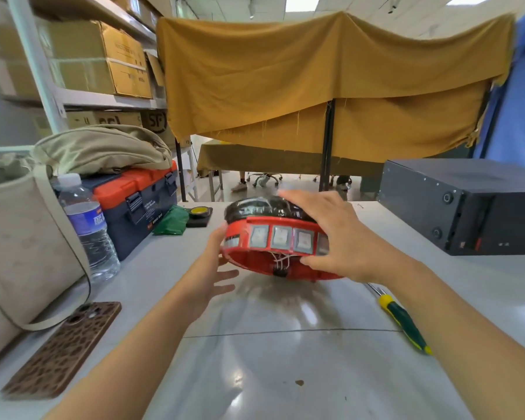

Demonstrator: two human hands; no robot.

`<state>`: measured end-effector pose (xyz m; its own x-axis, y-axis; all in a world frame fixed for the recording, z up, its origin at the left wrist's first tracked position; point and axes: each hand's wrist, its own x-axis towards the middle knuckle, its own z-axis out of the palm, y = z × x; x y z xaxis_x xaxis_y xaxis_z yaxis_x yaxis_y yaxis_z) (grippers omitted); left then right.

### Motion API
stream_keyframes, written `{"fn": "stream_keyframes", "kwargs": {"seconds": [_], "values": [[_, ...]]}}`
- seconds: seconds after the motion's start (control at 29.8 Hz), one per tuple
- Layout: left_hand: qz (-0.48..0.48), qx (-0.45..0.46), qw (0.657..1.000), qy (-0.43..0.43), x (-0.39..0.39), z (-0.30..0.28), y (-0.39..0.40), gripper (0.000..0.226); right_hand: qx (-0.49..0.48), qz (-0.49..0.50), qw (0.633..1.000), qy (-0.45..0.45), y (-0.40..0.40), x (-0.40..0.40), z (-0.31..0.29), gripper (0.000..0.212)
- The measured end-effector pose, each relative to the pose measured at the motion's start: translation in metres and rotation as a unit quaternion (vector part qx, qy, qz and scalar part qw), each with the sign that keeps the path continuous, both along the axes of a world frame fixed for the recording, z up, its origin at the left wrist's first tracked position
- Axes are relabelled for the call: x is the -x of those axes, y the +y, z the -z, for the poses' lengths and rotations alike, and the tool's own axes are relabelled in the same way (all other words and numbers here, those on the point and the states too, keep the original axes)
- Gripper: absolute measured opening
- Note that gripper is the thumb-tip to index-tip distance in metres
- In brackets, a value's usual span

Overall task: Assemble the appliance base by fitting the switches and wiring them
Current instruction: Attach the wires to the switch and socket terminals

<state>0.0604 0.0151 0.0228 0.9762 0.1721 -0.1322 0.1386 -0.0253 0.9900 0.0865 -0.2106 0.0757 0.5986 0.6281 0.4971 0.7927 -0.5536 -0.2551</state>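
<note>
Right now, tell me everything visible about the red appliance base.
The red appliance base is a round plastic shell, tilted, its near rim raised off the white table. A row of pale rectangular switches faces the camera; black plastic wrap covers its top; white wires and a black clip show underneath. The right hand grips it, fingers over the top and thumb beneath. The left hand touches its left rim.

text: "SF" logo | on: cardboard box (156,121) on shelf | other labels: blurred, unreadable
</note>
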Motion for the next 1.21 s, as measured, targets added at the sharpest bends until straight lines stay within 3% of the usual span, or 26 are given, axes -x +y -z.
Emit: {"fn": "stream_keyframes", "kwargs": {"seconds": [0.17,0.34,0.67,0.77,0.94,1.21], "values": [[-0.010,0.004,1.000,0.014,0.006,0.001,0.003,0.069,0.042,0.064,0.997,-0.033,0.003,0.012,0.021,0.104],[-0.009,0.014,1.000,0.010,0.011,0.008,-0.002,0.059,-0.018,0.165,0.983,0.073,0.001,0.018,0.046,0.128],[-0.008,0.082,0.995,-0.056,0.014,0.030,-0.012,0.031,-0.164,0.149,0.942,0.250,-0.012,0.032,0.082,0.145],[-0.027,0.072,0.995,-0.060,0.015,0.046,-0.013,0.029,-0.278,0.094,0.902,0.316,-0.016,0.036,0.087,0.130],[-0.070,0.040,0.995,-0.054,0.014,0.056,-0.017,0.030,-0.449,0.205,0.838,0.233,-0.007,0.025,0.105,0.061],[-0.085,-0.006,0.996,-0.035,0.010,0.062,-0.009,0.024,-0.483,0.252,0.791,0.281,-0.011,0.003,0.111,0.033]]}}
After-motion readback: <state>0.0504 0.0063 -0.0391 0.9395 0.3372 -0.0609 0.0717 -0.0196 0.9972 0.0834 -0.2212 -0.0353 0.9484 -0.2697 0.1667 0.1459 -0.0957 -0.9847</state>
